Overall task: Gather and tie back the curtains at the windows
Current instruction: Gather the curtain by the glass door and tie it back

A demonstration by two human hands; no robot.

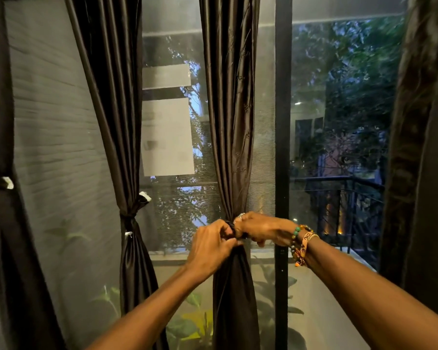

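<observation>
A dark brown satin curtain (229,102) hangs in the middle of the window, bunched tight at waist height. My left hand (211,245) and my right hand (259,229) meet at that narrow point, both closed on a dark tie band (231,227) wrapped around the gathered cloth. Most of the band is hidden under my fingers. To the left, a second curtain (119,109) is cinched by its own tie (128,217). At the far left edge a third curtain (0,236) is held by a band with a white end (7,183).
A black vertical window frame post (283,147) stands just right of my hands. Another dark curtain (420,147) hangs loose at the far right. Mesh screen covers the panes; outside are trees, a balcony railing (344,193) and potted leaves below.
</observation>
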